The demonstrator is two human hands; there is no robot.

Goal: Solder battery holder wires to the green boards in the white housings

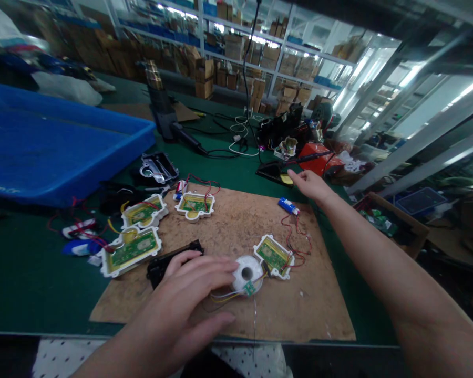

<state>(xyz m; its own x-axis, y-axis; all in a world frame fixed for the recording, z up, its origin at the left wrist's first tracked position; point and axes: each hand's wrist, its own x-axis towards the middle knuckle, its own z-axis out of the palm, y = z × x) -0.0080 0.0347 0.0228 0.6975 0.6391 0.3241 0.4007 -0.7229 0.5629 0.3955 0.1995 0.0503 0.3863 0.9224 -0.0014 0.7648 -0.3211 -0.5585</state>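
Near edge: left hand [193,289] low over the board [228,226], fingers loosely curved and spread, not closed round anything. Its tips meet the left side of the spool [241,264]; whether they press, cannot tell. A chip [249,288] with thin wires lies on the spool's near rim. Black bar [195,247] partly beneath the fingers.

Handling, my guess: spool dense for its size, smooth, apt to slide; best taken round the rim. Chip light, fragile at its wire joints; hold by the edges.

Right of spool, just beside it: white case [274,255], stiff-looking; grip its walls, sparing the leads. Beyond, blue cell [288,206].

Farther right: right hand [305,184], thumb and forefinger close together at the yellow sponge [287,179]; whether they grasp anything, cannot tell. Past it, the iron [315,156].

Far left: heat gun [161,107].
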